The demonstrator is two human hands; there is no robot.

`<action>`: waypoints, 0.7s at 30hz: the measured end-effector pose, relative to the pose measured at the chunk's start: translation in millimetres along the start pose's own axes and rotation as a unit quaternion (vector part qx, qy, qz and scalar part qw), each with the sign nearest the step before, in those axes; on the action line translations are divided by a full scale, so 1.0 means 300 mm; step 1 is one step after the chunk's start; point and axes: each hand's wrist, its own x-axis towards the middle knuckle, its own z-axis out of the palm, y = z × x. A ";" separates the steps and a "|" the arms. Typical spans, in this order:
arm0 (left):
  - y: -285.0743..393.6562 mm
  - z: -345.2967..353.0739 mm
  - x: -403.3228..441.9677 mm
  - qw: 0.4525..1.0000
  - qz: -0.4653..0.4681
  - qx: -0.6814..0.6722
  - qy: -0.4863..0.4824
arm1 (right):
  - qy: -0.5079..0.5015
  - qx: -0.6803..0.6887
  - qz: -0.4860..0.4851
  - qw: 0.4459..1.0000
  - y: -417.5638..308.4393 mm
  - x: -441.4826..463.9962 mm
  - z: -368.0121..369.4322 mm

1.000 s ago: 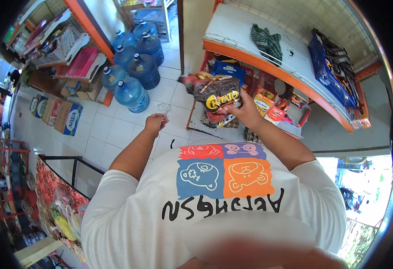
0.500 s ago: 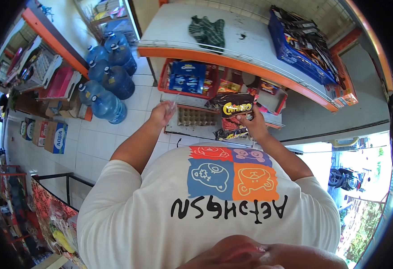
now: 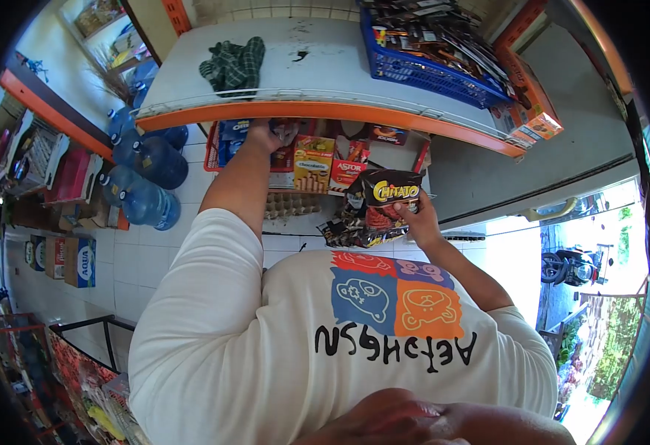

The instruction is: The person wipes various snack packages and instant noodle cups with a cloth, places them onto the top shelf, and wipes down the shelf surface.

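My right hand (image 3: 418, 221) grips a dark Chitato chip bag (image 3: 392, 190) by its right edge, thumb on the front. Other dark snack bags (image 3: 347, 225) sit just below and to its left. My left hand (image 3: 268, 137) is stretched out under the orange shelf edge, by blue Oreo packs (image 3: 231, 141) in a red basket (image 3: 211, 152). A piece of clear plastic (image 3: 286, 133) shows at its fingers, which are partly hidden and look closed. To the right of that hand stand a yellow Chocolatos box (image 3: 313, 162) and a red Astor box (image 3: 349, 167).
Above is a white shelf (image 3: 191, 70) holding a green checked cloth (image 3: 234, 67) and a blue basket (image 3: 432, 87) full of sachets. An egg tray (image 3: 292, 205) lies beneath the boxes. Blue water jugs (image 3: 150, 204) stand on the floor at the left, and cartons (image 3: 80, 261) are nearer.
My left hand has moved forward from over the floor to under the shelf edge. The right hand still holds the chip bag. The view has shifted, bringing the biscuit boxes into clearer sight.
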 end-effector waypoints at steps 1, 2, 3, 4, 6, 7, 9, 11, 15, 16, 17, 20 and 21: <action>-0.027 0.021 -0.046 0.990 0.098 0.084 -0.050 | -0.002 -0.016 0.001 1.000 0.008 0.000 -0.018; -0.051 0.020 -0.040 0.990 0.097 0.084 -0.051 | -0.001 -0.017 0.002 1.000 0.019 0.002 -0.033; -0.065 0.006 -0.027 0.974 0.175 0.143 0.026 | -0.006 0.006 0.009 1.000 0.031 0.006 -0.042; -0.081 -0.008 -0.012 0.942 0.249 0.201 0.103 | -0.010 0.030 0.018 0.999 0.037 0.009 -0.051; -0.112 -0.061 -0.004 0.937 0.270 0.215 0.047 | -0.010 0.054 0.016 0.998 0.006 0.017 -0.051; -0.134 -0.107 0.001 0.930 0.290 0.226 -0.008 | -0.009 0.062 0.019 0.998 -0.006 0.028 -0.051; -0.226 -0.301 0.085 0.903 0.075 0.423 0.022 | -0.005 0.068 0.024 0.997 -0.065 0.050 -0.037; -0.361 -0.423 -0.019 0.826 -0.218 0.520 0.002 | -0.009 0.112 -0.002 0.994 -0.053 0.114 -0.008; -0.569 -0.705 -0.143 0.774 -0.333 0.526 0.112 | -0.072 0.293 0.107 0.947 -0.207 0.143 0.100; -0.594 -0.763 -0.169 0.778 -0.331 0.522 0.115 | -0.117 0.383 0.201 0.894 -0.247 0.151 0.123; -0.611 -0.834 -0.188 0.808 -0.272 0.509 0.118 | -0.149 0.408 0.253 0.864 -0.283 0.161 0.149; -0.572 -0.916 -0.254 0.866 -0.298 0.379 0.133 | -0.224 0.423 0.316 0.819 -0.348 0.214 0.218; -0.547 -0.851 -0.353 0.904 -0.230 0.326 0.153 | -0.266 0.432 0.332 0.796 -0.366 0.227 0.244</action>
